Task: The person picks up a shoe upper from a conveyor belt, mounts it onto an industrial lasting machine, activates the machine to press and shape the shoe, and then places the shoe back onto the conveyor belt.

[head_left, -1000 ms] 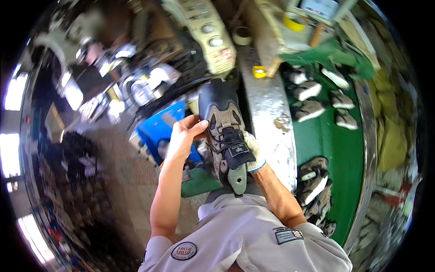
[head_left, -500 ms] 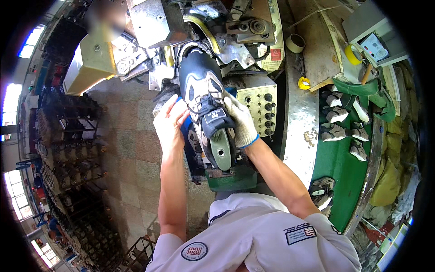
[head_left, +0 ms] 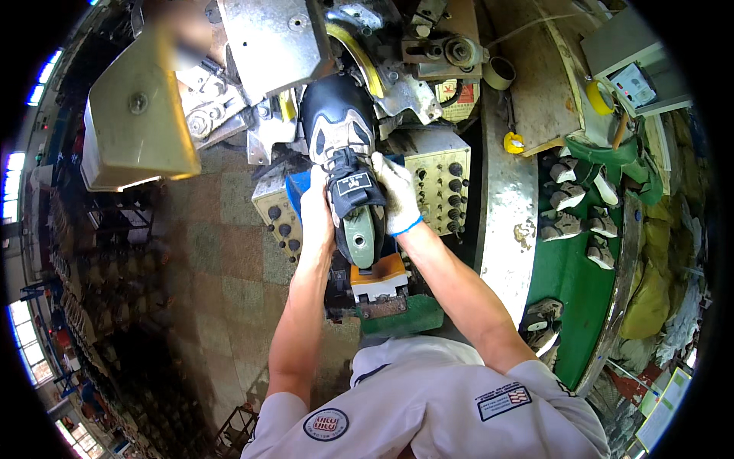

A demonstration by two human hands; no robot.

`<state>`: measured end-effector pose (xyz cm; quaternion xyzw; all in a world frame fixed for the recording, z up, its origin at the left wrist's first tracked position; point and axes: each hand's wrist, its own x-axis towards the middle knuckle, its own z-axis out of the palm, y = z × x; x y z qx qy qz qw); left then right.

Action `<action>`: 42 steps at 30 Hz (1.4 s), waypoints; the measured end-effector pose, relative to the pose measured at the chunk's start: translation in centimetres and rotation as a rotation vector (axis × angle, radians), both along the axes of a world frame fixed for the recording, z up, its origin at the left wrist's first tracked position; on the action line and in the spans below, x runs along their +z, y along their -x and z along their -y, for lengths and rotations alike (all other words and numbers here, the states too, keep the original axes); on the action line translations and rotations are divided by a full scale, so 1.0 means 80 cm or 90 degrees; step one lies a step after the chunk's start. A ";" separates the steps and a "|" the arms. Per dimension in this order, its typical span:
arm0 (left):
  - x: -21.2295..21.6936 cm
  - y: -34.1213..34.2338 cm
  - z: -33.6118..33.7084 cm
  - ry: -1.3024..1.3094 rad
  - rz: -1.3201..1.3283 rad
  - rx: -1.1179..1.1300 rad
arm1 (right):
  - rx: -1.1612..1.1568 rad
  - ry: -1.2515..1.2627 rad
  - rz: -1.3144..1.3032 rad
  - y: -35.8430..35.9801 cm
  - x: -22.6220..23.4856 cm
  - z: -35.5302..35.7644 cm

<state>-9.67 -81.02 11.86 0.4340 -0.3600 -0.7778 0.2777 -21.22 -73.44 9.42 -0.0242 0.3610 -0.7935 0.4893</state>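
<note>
A black and beige sneaker upper [head_left: 344,126] sits over a green shoe last [head_left: 359,241], its toe pointing away from me into the metal machine [head_left: 275,42]. My bare left hand [head_left: 316,205] presses along the shoe's left side, its fingers partly hidden beyond the edge. On the opposite side, my right hand [head_left: 397,195], in a white knit glove with a blue cuff, grips the shoe near the laces. The heel end faces me above an orange pad [head_left: 380,269] on the machine.
Control boxes with black knobs [head_left: 440,187] flank the shoe. A cream machine cover [head_left: 138,115] stands at the left. To the right, several shoes [head_left: 566,195] lie on a green conveyor belt [head_left: 566,291]. Tape rolls [head_left: 498,73] rest on a worn table. Shoe racks [head_left: 115,268] line the far left.
The shoe has shifted slightly away from me and straightened, uncovering the orange pad. My left hand has closed in against its side. The cream machine cover has swung nearer and looks larger.
</note>
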 end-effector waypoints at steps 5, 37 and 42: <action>-0.010 -0.003 0.005 0.047 0.048 0.005 | 0.040 0.000 -0.012 0.004 -0.006 -0.001; -0.257 -0.154 -0.169 0.372 0.698 -0.022 | -0.054 -0.314 -0.217 0.057 -0.018 -0.307; -0.207 -0.193 -0.159 0.368 0.698 -0.031 | 0.006 -0.283 -0.235 0.047 -0.004 -0.292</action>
